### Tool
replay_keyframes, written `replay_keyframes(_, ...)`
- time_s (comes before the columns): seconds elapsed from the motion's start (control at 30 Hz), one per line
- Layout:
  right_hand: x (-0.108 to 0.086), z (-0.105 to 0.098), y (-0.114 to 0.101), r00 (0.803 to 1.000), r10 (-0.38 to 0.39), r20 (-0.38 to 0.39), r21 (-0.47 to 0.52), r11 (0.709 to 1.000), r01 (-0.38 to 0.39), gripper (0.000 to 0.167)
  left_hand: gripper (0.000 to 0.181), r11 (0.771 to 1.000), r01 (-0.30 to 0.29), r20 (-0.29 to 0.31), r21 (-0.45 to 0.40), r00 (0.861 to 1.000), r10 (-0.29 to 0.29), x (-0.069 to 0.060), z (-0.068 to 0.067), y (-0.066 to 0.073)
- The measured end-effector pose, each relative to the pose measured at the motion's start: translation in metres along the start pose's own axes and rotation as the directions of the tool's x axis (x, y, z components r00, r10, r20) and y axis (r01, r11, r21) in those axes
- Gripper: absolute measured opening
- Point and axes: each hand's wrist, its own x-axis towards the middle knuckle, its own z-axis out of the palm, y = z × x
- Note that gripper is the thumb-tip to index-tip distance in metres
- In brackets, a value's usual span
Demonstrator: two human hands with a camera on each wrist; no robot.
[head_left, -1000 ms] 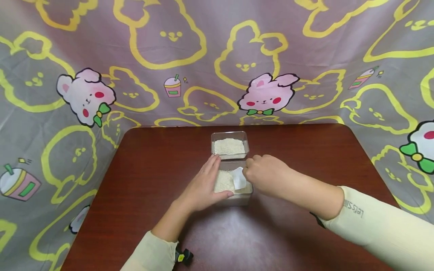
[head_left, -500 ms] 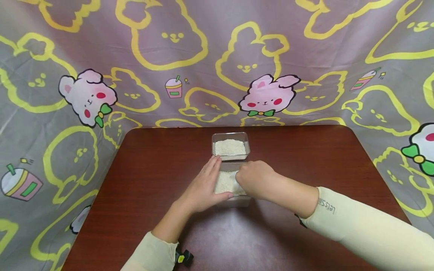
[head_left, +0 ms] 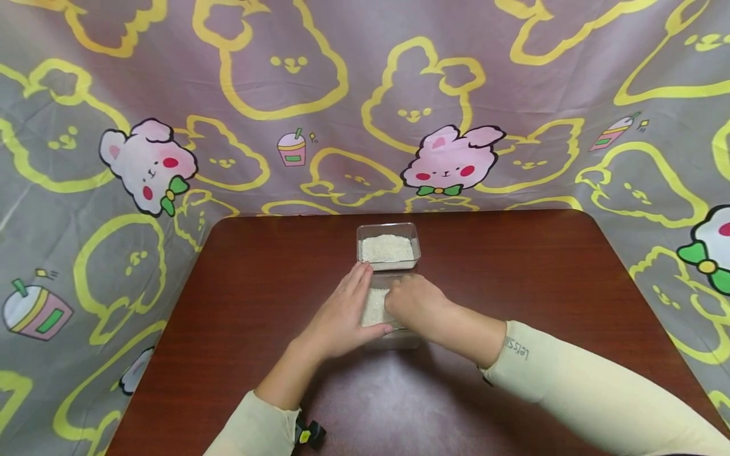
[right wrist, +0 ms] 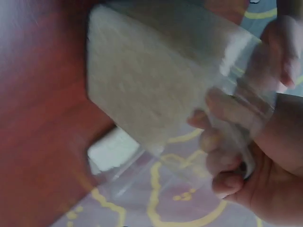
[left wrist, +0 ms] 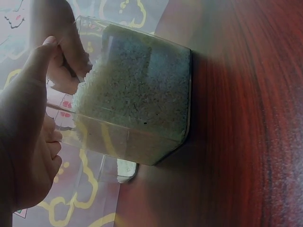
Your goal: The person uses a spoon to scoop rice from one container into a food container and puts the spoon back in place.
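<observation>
In the head view, a clear rectangular container (head_left: 393, 341) of rice (head_left: 373, 308) stands mid-table. My left hand (head_left: 336, 316) rests along its left side, fingers straight toward the far corner and thumb on the near rim. My right hand (head_left: 413, 301) reaches over the container's right part, hiding some of the rice. By the right wrist view, its fingers curl round the pale handle (right wrist: 241, 142) of a white scoop, whose head is hard to make out through the blurred wall. The left wrist view shows rice (left wrist: 137, 85) piled high against the container's side.
Just behind stands a second clear container (head_left: 389, 262), holding a mound of rice (head_left: 388, 247). The dark red-brown table (head_left: 256, 304) ends at a printed curtain (head_left: 342, 126) around its back and sides.
My right hand has moved left and slightly down over the front container, and the white scoop has passed out of sight beneath it. My left hand stays at the rim.
</observation>
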Motion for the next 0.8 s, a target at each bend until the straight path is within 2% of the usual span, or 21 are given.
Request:
replay_keyframes(0.17, -0.003, 0.006, 0.004, 0.999, -0.037, -0.019, 0.044, 0.998, 0.038, 0.017, 0.108, 1.0, -0.005, 0.01, 0.025, 1.0, 0.005, 0.0, -0.001, 0.002)
replay_keyframes(0.43, -0.015, 0.005, 0.014, 0.991, -0.035, -0.132, 0.195, 0.979, 0.06, 0.016, 0.108, 0.999, -0.009, 0.01, 0.05, 1.0, 0.009, 0.0, -0.002, 0.003)
replay_keyframes(0.57, -0.022, 0.006, 0.019, 0.98, -0.02, -0.196, 0.257, 0.964, 0.072, 0.02, 0.108, 0.998, -0.012, 0.013, 0.061, 1.0, 0.011, 0.0, -0.003, 0.003)
replay_keyframes(0.8, -0.036, 0.011, 0.027, 0.951, 0.052, -0.304, 0.382, 0.922, 0.071, 0.012, 0.108, 0.997, -0.009, 0.012, 0.072, 1.0, 0.008, 0.0, -0.003, 0.003)
